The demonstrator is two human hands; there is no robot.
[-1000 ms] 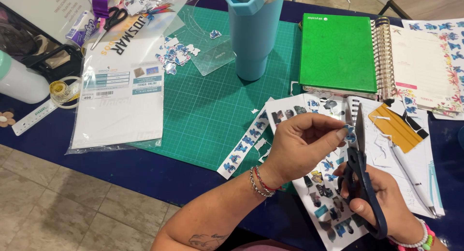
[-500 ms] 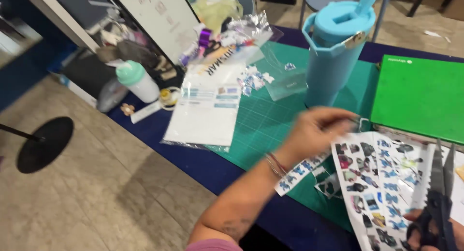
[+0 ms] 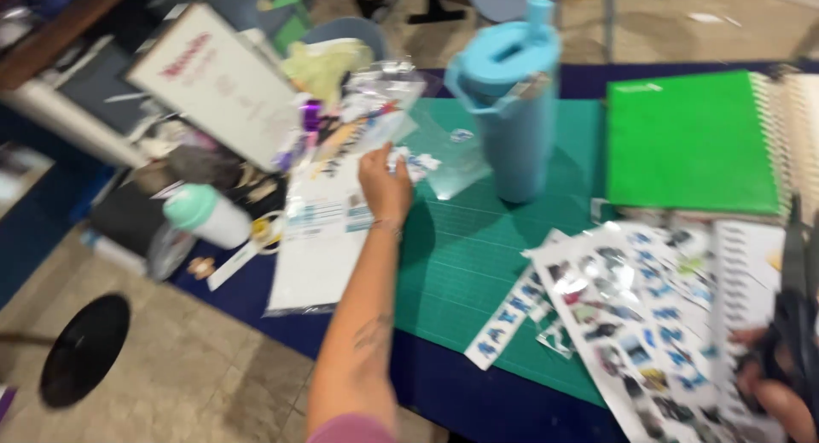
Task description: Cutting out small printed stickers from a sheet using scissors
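Observation:
My left hand (image 3: 386, 187) reaches far across the green cutting mat (image 3: 478, 264) to a small pile of cut stickers (image 3: 415, 162) at the mat's left rim; its fingers lie over the pile, and blur hides whether anything is pinched. My right hand (image 3: 772, 383) is at the lower right corner, gripping black scissors (image 3: 798, 298) that point up. A glossy sticker sheet (image 3: 631, 324) lies on the mat in front of the right hand, with a cut strip of stickers (image 3: 509, 317) beside it.
A tall blue tumbler (image 3: 512, 102) stands on the mat right of my left hand. A green notebook (image 3: 687, 140) and a spiral planner (image 3: 789, 136) lie at the right. Plastic bags (image 3: 328, 238), a white bottle (image 3: 209, 217), tape and clutter fill the left side.
My left hand let go of the sticker sheet and swung left and forward to the sticker pile. The view turned left, so the right hand with the scissors sits at the frame's edge.

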